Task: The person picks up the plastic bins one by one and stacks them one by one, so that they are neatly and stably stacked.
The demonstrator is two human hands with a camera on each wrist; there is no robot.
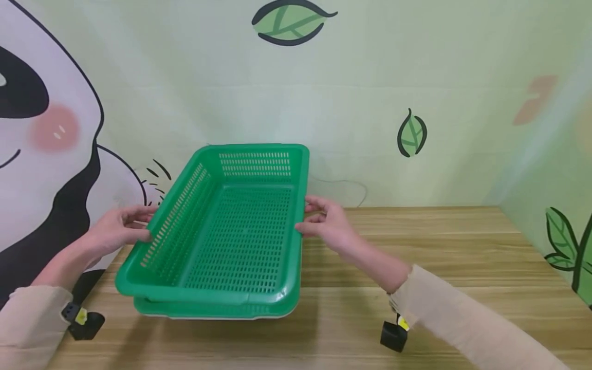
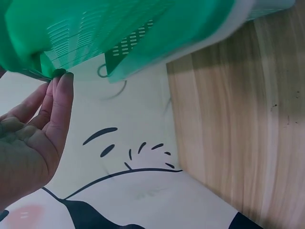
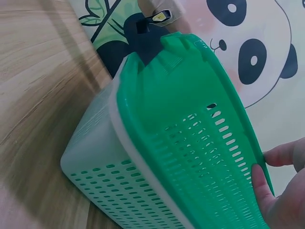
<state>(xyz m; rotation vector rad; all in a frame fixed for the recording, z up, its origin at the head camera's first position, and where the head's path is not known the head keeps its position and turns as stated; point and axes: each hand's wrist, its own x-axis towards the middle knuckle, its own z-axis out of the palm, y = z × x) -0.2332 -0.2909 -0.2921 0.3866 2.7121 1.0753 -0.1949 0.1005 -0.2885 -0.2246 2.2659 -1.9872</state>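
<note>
A green slotted plastic basket (image 1: pixel 194 294) is held tilted over the wooden table, its inside facing me. My left hand (image 1: pixel 117 231) pinches its left rim. On the opposite rim my right hand (image 1: pixel 330 225) has the edge between thumb and fingers. Another green rim (image 1: pixel 217 309) shows just below the front of the top basket. From the right wrist view, a pale whitish basket (image 3: pixel 90 138) with slots stands below on the table, and the green one rises out of it at a slant. Fingers of the left hand (image 2: pixel 43 119) reach under the rim in the left wrist view.
The wood-grain table (image 1: pixel 439 257) extends to the right of the baskets. Behind it hangs a pale green backdrop (image 1: pixel 351 118) printed with leaves and a panda. A thin cord (image 1: pixel 356 182) runs along the backdrop. Small black cameras (image 1: pixel 394 336) hang at both wrists.
</note>
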